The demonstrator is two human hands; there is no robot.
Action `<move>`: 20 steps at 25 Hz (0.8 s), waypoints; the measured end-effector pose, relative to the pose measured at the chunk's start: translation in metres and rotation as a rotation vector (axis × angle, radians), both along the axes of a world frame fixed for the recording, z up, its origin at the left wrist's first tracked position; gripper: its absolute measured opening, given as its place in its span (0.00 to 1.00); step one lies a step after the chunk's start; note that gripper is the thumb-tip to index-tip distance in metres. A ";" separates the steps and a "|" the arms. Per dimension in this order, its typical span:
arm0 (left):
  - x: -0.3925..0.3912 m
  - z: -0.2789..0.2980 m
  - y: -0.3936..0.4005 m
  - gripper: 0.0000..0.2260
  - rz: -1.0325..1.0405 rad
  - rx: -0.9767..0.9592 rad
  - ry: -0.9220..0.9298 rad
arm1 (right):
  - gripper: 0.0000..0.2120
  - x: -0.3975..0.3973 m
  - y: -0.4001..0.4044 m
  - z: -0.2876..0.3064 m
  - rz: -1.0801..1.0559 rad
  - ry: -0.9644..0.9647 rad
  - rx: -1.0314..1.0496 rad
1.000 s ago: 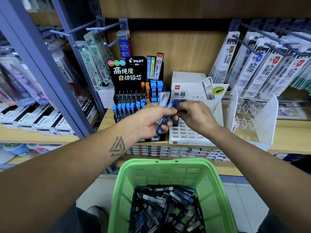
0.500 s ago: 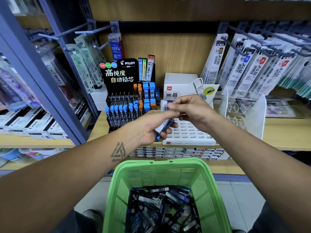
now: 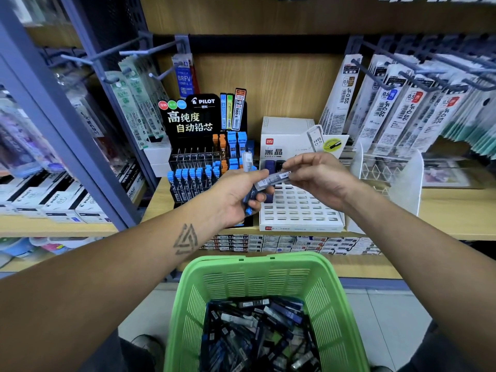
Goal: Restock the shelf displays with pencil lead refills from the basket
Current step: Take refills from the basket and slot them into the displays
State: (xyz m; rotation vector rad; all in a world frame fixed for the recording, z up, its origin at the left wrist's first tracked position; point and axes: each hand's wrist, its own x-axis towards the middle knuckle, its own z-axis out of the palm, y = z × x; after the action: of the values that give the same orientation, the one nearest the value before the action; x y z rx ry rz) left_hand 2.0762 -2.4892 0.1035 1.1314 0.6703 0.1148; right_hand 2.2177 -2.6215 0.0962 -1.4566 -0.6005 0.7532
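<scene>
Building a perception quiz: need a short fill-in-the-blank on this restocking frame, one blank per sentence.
1. The basket holding loose refills is ____ in colour.
2. The black display carries the brand name ____.
3. The right hand pinches a clear refill case above the ____ slotted tray.
4. The left hand grips several ____.

Missing words: green; PILOT; white; refills

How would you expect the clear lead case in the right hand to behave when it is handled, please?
The clear lead case looks like stiff plastic, so it probably won't bend. It is slim, likely light; the right hand pinches it by fingertips alone. Its smooth, glossy sides may slip from a loose grip.
</scene>
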 end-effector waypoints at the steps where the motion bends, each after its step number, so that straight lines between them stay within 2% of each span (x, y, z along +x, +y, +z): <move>1: 0.000 -0.001 0.001 0.16 0.012 0.013 0.000 | 0.12 0.001 -0.001 0.000 0.019 -0.038 -0.019; 6: 0.004 -0.002 0.002 0.18 0.026 0.028 0.022 | 0.15 -0.006 -0.004 0.005 0.199 -0.337 -0.098; 7: 0.004 -0.001 0.001 0.16 0.023 0.025 0.027 | 0.15 -0.007 -0.004 0.005 0.236 -0.465 -0.125; 10: 0.005 0.000 -0.003 0.08 0.002 -0.009 0.036 | 0.08 -0.005 0.001 -0.006 0.247 -1.071 -0.216; 11: 0.004 0.001 -0.003 0.08 0.007 -0.022 0.032 | 0.05 -0.003 0.002 -0.006 0.201 -1.106 -0.240; 12: 0.004 0.002 -0.002 0.08 0.013 -0.029 0.027 | 0.01 -0.001 0.000 -0.003 0.146 -1.032 -0.257; 14: 0.003 0.006 0.000 0.10 0.021 -0.042 0.019 | 0.11 0.005 -0.004 0.004 0.028 -0.806 -0.239; 16: 0.001 0.008 0.003 0.11 0.028 -0.057 0.018 | 0.14 0.010 -0.009 0.007 -0.067 -0.660 -0.207; 19: -0.001 0.009 0.004 0.09 0.004 -0.076 0.034 | 0.29 0.019 -0.010 -0.003 -0.169 -0.646 -0.287; 20: -0.001 0.009 0.003 0.09 -0.006 -0.074 0.042 | 0.28 0.021 -0.009 -0.006 -0.200 -0.655 -0.315</move>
State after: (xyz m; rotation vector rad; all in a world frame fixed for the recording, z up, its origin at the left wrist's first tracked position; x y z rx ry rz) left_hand 2.0749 -2.4861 0.1125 1.0668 0.7028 0.0609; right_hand 2.2387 -2.6309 0.0904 -2.0418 -0.8354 0.1997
